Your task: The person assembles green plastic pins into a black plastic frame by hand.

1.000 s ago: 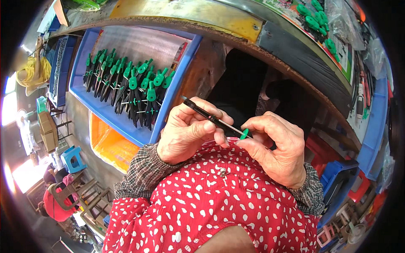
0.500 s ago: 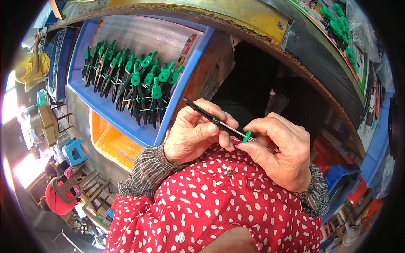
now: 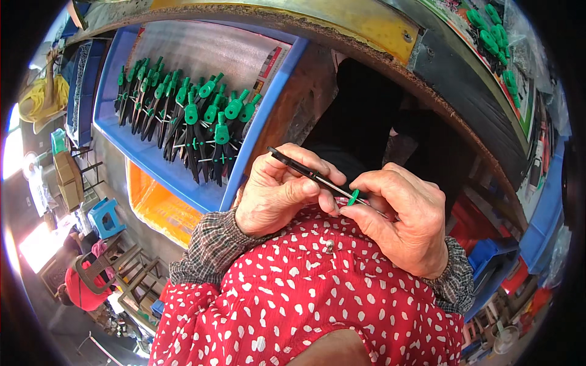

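Observation:
In front of my red polka-dot top, my left hand (image 3: 274, 195) pinches a slim black compass leg (image 3: 289, 162) between thumb and fingers. A thin metal rod (image 3: 328, 183) runs from it toward my right hand (image 3: 406, 216). On that rod sits a small green wheel (image 3: 353, 197), at the tips of my right thumb and forefinger, which are closed on the wheel and rod. The rod's far end passes under my right fingers and is partly hidden. Beyond my left hand, several green-headed drawing compasses (image 3: 221, 129) with black legs lie in rows in a blue tray (image 3: 259, 125).
An orange crate (image 3: 160, 207) stands below the tray. A worn workbench edge (image 3: 366, 70) curves across the far side, with more green compass heads (image 3: 489, 41) on top. At far left are a blue stool (image 3: 106, 218) and a person in yellow (image 3: 46, 100).
The green wheel sits slightly farther left and shows a different angle between my right fingertips. Both hands keep their grips; the whole view has shifted a little.

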### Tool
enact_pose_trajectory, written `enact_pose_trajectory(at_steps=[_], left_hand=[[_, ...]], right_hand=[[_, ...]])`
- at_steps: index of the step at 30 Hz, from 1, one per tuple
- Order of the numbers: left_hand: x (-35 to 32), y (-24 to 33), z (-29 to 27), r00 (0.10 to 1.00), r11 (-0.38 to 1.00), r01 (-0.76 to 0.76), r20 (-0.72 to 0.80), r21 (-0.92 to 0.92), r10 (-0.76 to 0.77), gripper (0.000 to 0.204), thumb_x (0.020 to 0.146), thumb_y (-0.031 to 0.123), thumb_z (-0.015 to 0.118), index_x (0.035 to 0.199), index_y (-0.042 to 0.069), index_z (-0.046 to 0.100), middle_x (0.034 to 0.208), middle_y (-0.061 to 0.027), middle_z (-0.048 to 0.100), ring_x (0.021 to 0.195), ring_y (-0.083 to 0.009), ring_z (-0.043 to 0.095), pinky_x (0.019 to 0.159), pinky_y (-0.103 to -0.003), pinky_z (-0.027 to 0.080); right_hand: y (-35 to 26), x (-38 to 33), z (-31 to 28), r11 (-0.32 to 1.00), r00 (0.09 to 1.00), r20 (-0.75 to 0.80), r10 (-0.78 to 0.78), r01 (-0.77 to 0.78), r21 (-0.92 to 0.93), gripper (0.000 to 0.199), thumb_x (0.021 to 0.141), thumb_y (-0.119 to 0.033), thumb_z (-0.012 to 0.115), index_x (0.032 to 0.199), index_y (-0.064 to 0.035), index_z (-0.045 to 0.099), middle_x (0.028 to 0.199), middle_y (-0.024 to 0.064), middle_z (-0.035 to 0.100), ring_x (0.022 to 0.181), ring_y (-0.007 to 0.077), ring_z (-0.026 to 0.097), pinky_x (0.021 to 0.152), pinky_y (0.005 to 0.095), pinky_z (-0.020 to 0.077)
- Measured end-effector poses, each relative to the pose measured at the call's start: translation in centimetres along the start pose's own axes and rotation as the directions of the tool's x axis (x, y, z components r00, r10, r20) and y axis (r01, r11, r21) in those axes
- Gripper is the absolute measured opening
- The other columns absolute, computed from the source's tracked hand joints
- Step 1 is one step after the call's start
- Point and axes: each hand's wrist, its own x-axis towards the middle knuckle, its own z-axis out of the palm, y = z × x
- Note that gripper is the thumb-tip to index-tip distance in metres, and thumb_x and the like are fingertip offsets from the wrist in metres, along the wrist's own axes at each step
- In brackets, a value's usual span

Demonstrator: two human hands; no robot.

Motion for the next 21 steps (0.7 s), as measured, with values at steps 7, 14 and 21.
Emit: enact_pose_trajectory(at_steps=[7, 14, 21], left_hand=[[0.0, 0.5, 0.2, 0.999, 0.992, -0.020, -0.039, 0.125, 0.025, 0.019, 0.088, -0.002, 0.061, 0.107, -0.003, 0.055, 0.110, -0.0261, 0.060, 0.085, -0.0245, 0.067, 0.079, -0.037, 0.057], [-0.1, 1.1, 0.5, 0.998, 0.910, -0.054, -0.017, 0.411, 0.067, 0.017, 0.088, -0.006, 0.058, 0.105, -0.005, 0.057, 0.110, -0.0235, 0.061, 0.086, -0.0230, 0.067, 0.080, -0.034, 0.056], [-0.1, 1.7, 1.6, 0.994, 0.711, -0.075, -0.009, 0.699, 0.113, 0.017, 0.086, -0.009, 0.058, 0.102, -0.007, 0.062, 0.107, -0.0183, 0.064, 0.085, -0.0200, 0.068, 0.077, -0.028, 0.056]], right_hand=[[0.2, 0.1, 0.2, 0.998, 0.999, -0.005, 0.050, -0.049, 0.048, 0.022, 0.070, -0.002, 0.076, 0.086, 0.0015, 0.062, 0.069, 0.0086, 0.057, 0.053, 0.0161, 0.055, 0.047, 0.0267, 0.0419], [0.0, 0.1, -0.9, 0.957, 0.966, 0.143, 0.214, -0.237, 0.167, 0.018, 0.075, 0.000, 0.073, 0.087, 0.0029, 0.060, 0.073, 0.0113, 0.060, 0.057, 0.0160, 0.060, 0.049, 0.0298, 0.0448], [0.2, -0.3, -0.8, 0.993, 0.992, 0.081, 0.099, -0.104, 0.058, 0.021, 0.073, -0.003, 0.075, 0.085, 0.0024, 0.059, 0.073, 0.0124, 0.059, 0.058, 0.0202, 0.061, 0.050, 0.0304, 0.0471]])
